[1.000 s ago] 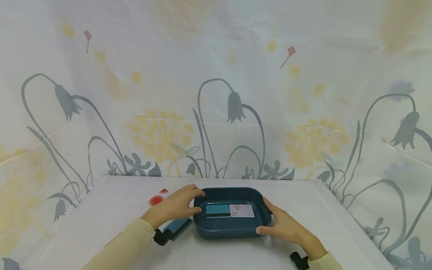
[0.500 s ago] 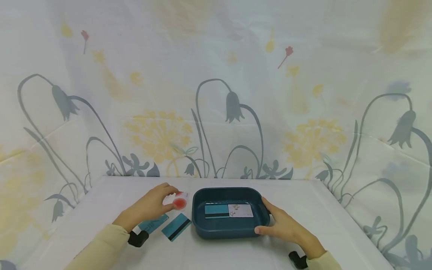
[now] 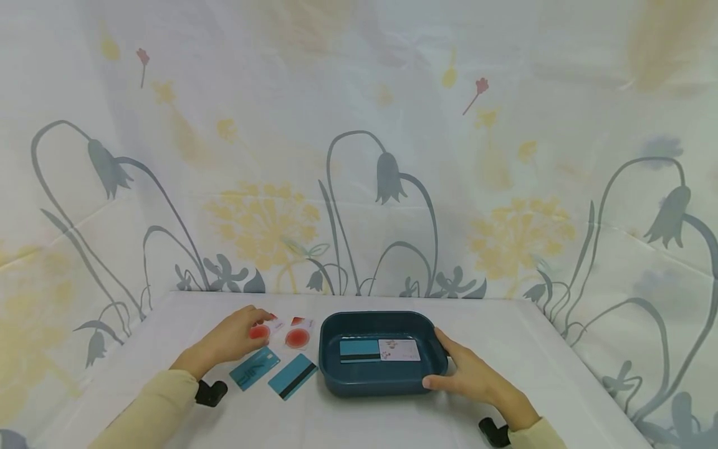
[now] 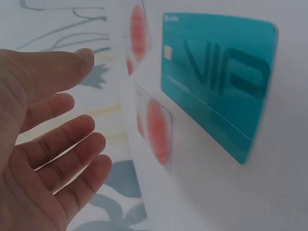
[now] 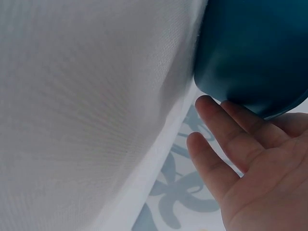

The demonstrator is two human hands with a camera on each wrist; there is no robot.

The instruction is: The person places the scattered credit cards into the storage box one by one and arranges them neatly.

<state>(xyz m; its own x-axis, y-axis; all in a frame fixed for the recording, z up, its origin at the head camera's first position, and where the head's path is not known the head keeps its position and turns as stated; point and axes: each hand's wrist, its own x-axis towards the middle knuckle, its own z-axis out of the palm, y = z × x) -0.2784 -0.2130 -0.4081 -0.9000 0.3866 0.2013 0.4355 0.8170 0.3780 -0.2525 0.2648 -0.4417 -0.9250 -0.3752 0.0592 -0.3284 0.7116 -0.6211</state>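
My left hand (image 3: pixel 230 337) hovers with loosely bent fingers at a white card with a red circle (image 3: pixel 260 332), partly hidden behind the fingertips. The left wrist view shows its palm and fingers (image 4: pixel 82 144) holding nothing. A matching white card (image 3: pixel 298 337) lies to its right. Closer to me are a teal VIP card (image 3: pixel 255 368) and a teal card with a black stripe (image 3: pixel 293 376). My right hand (image 3: pixel 477 374) grips the right end of a dark teal plastic box (image 3: pixel 376 388), thumb at the near corner. Inside lie a striped teal card (image 3: pixel 359 351) and a white floral card (image 3: pixel 400 350).
A white cloth (image 3: pixel 348 427) covers the table. Behind its far edge hangs a pale curtain (image 3: pixel 359 93) printed with grey and yellow flowers. Black wrist-worn pieces (image 3: pixel 211 394) show near both cuffs.
My left hand has left the box's left rim and moved left, past the right red-circle card to the left one, uncovering the teal cards. My right hand stays on the box.
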